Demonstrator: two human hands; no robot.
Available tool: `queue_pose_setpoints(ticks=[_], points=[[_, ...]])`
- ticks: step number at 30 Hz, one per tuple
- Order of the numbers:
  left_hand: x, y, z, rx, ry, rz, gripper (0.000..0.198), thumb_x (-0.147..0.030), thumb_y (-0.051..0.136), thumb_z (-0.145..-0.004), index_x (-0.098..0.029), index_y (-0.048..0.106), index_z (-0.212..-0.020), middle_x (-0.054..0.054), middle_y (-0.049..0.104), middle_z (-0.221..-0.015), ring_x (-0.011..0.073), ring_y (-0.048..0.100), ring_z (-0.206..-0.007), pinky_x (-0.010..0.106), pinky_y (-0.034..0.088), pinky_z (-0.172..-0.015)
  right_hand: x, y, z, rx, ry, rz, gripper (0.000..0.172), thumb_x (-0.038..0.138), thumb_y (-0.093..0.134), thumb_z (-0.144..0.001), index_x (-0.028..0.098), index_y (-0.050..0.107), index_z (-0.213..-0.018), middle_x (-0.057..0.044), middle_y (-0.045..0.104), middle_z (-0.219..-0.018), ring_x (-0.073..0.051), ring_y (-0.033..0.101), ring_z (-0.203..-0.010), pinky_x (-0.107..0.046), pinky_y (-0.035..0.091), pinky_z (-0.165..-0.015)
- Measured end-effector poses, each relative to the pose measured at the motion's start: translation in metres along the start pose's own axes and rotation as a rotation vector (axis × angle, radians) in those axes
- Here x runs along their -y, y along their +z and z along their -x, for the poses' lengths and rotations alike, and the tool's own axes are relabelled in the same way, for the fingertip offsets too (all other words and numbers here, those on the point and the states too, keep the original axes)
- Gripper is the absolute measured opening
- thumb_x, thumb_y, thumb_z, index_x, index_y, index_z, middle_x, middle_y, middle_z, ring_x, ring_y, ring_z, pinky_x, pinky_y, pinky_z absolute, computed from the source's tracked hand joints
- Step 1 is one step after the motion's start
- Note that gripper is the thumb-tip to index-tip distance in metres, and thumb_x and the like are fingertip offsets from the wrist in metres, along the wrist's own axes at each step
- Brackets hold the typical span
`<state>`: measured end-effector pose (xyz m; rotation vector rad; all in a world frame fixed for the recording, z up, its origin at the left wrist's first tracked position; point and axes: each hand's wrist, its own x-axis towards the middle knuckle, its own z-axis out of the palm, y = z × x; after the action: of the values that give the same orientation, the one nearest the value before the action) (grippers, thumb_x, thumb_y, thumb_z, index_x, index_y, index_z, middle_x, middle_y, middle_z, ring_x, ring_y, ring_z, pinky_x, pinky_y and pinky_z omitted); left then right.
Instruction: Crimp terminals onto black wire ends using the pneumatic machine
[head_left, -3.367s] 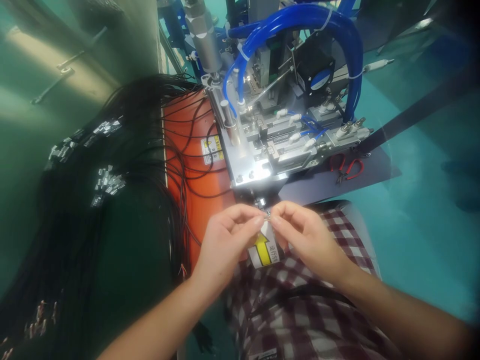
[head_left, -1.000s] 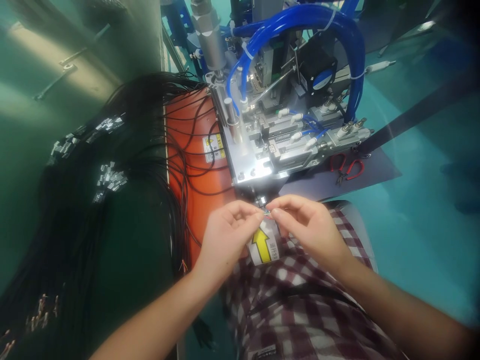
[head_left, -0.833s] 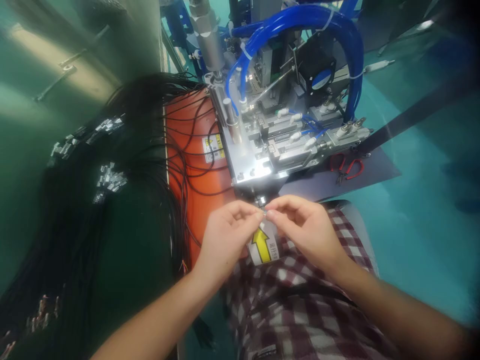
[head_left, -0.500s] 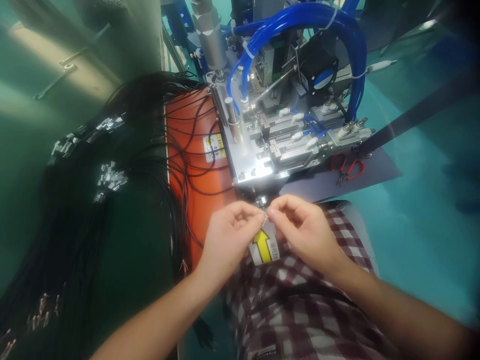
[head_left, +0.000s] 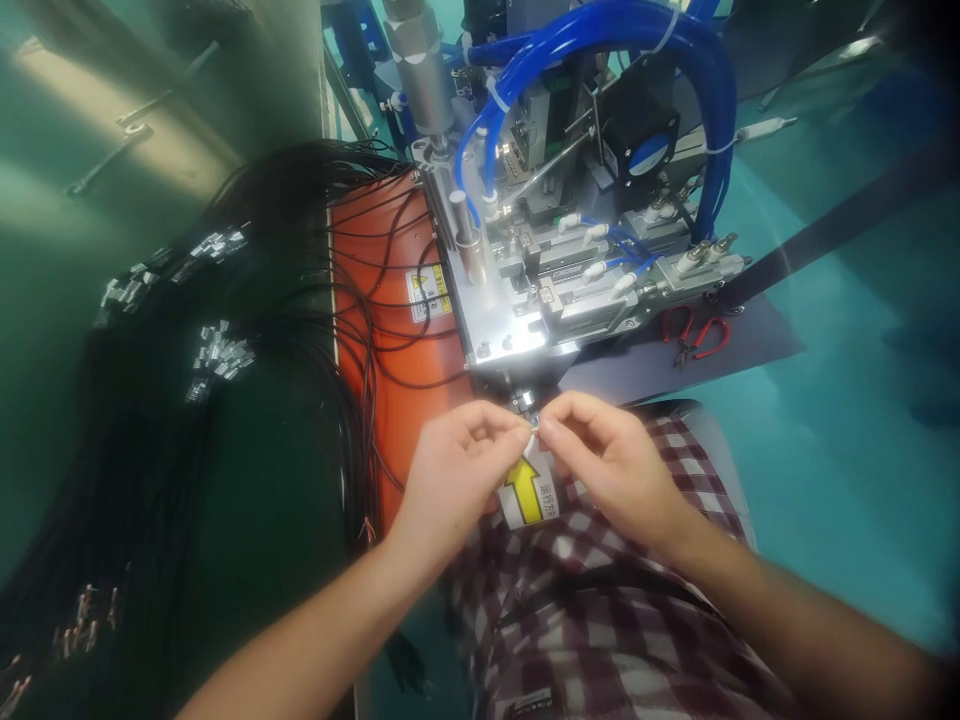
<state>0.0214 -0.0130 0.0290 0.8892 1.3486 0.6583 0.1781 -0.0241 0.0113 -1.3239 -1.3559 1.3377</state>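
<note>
My left hand (head_left: 469, 455) and my right hand (head_left: 600, 450) meet fingertip to fingertip in front of the metal machine (head_left: 502, 335). Each has thumb and forefinger pinched. Something very small and pale shows between the two pinches, too small to name. Just beyond the fingertips is a small metal fitting (head_left: 523, 400) below the machine's front edge. Under the hands a white label with a yellow arrow (head_left: 529, 495) is partly visible.
On the left hang bundles of black cables (head_left: 300, 390) with silvery ends (head_left: 221, 355); several cables cross the orange surface (head_left: 405, 370). Thick blue hoses (head_left: 600, 30) arch over the machine. Red-handled pliers (head_left: 694, 340) lie on a grey sheet (head_left: 757, 350) at right.
Almost nothing differs. The right fingertips have shifted very slightly to the right, and both hands keep their pinch in the same place.
</note>
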Motion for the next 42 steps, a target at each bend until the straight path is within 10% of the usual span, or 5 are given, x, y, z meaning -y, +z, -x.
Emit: queue_pose_setpoints(ticks=[16, 33, 42], points=[[-0.001, -0.002, 0.000, 0.043, 0.004, -0.019, 0.019, -0.036, 0.067, -0.079, -0.018, 0.063, -0.074, -0.010, 0.032, -0.046, 0.0036, 0.028, -0.040, 0.013, 0.028, -0.036, 0.002, -0.006, -0.005, 0.050, -0.173, 0.298, 0.023, 0.023, 0.046, -0.095, 0.019, 0.048, -0.072, 0.003, 0.048, -0.066, -0.011, 0.044, -0.060, -0.025, 0.035, -0.058], [-0.008, -0.002, -0.001, 0.066, -0.048, -0.021, 0.021, -0.036, 0.069, -0.077, -0.016, 0.062, -0.076, -0.008, 0.039, -0.049, 0.0035, 0.030, -0.040, 0.013, 0.027, -0.034, -0.009, -0.012, -0.017, 0.209, -0.185, 0.013, 0.022, 0.022, 0.045, -0.096, 0.020, 0.047, -0.074, 0.003, 0.045, -0.069, -0.011, 0.041, -0.061, -0.024, 0.037, -0.058], [0.003, -0.008, -0.008, -0.046, 0.441, -0.382, 0.008, -0.022, 0.063, -0.084, -0.018, 0.064, -0.090, 0.001, 0.064, -0.080, 0.0115, 0.060, -0.071, 0.022, 0.049, -0.066, -0.018, -0.015, -0.025, 0.145, -0.172, 0.047, 0.022, 0.026, 0.046, -0.095, 0.020, 0.048, -0.074, 0.002, 0.047, -0.070, -0.012, 0.043, -0.065, -0.025, 0.039, -0.062]])
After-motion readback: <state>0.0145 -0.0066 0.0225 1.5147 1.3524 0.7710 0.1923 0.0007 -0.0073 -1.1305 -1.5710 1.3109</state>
